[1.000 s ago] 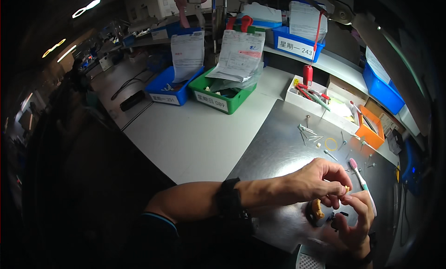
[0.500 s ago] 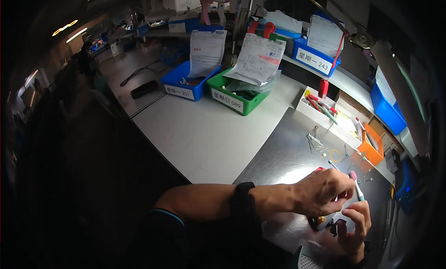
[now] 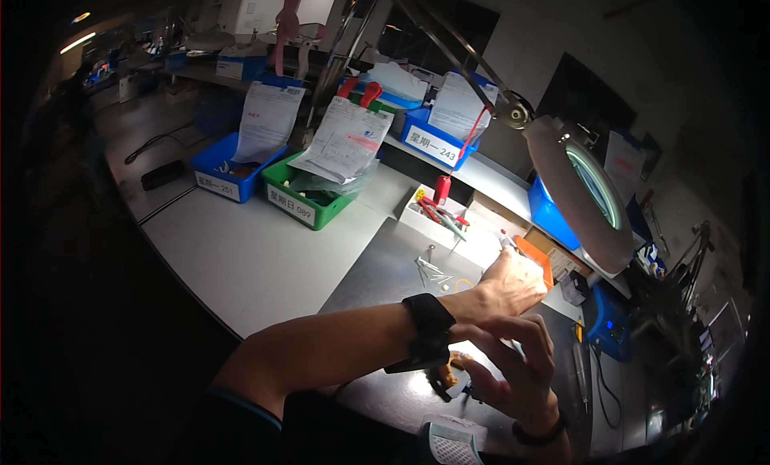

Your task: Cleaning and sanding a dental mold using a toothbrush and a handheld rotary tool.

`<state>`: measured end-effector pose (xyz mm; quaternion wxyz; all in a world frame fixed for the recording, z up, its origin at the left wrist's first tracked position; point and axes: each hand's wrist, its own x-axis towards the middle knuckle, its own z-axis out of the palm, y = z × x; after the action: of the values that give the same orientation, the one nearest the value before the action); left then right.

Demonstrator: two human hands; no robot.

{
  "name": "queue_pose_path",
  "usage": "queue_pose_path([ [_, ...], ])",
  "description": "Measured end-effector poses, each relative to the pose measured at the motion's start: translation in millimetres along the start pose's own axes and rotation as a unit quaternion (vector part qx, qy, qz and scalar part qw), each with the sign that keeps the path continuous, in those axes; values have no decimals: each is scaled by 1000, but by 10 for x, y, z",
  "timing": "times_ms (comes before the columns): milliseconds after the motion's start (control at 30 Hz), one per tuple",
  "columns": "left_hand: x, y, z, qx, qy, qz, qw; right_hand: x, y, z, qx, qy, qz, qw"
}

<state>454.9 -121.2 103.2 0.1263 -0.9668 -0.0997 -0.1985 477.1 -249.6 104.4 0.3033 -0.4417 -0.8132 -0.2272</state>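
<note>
My left hand (image 3: pixel 513 282) is stretched forward over the near side of the orange box (image 3: pixel 535 260). Its fingertips are hidden, so whether they hold anything cannot be told; a slim pen-like thing (image 3: pixel 505 239) shows just beyond them. Below and behind the left wrist is my right hand (image 3: pixel 517 373), thumb and fingers curved apart with nothing visible between them. Beside the right thumb, on the metal work surface, rests a yellow-brown curved piece that looks like a dental model (image 3: pixel 457 367) with dark parts; my left forearm and watch partly cover that area.
Several thin metal pins (image 3: pixel 433 272) and a yellow rubber band (image 3: pixel 464 285) lie beyond my left wrist. Behind them is a white box (image 3: pixel 437 222) of tools. A green bin (image 3: pixel 309 208) and a blue bin (image 3: pixel 228 184) stand left. A lamp ring (image 3: pixel 589 196) hangs at right.
My left hand has left the spot next to my right hand and reached forward to the orange box. My right hand's fingers have spread. The view has turned right.
</note>
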Motion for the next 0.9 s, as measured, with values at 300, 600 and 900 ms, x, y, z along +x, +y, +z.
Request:
queue_pose_path([
  [300,93,340,-40,10,-129,50,990,169,263,-9,125,-15,-76,989],
  [600,98,528,254,88,-104,56,989,275,174,104,137,-20,116,984],
  [900,138,693,423,181,-112,46,976,209,244,297,54,-33,211,975],
])
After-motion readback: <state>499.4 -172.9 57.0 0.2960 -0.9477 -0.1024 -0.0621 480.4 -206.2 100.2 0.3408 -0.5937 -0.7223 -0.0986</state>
